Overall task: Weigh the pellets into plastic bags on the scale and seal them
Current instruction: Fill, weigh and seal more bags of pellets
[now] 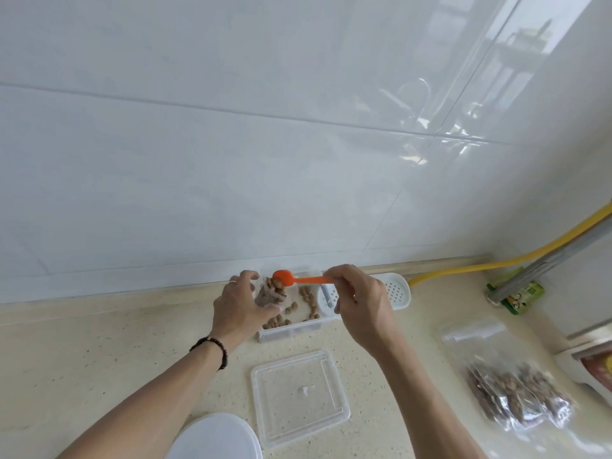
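The little bag [266, 294] looks thin and floppy, so it needs holding near its mouth or it'll sag. The left hand [240, 308] has its grip curled round it, over the tub [293, 329]. The right hand [359, 304] pinches the spoon [298, 278] by its handle end, bowl tipped right at the bag mouth. Pellets [306, 303] are light, hard bits that'll roll and bounce.

Count: one spoon, one tub, one lid [299, 397] nearer than both hands, and filled bags [516, 395] on the desk [99, 352] off right (looks like two, can't tell for sure). No scale readable.
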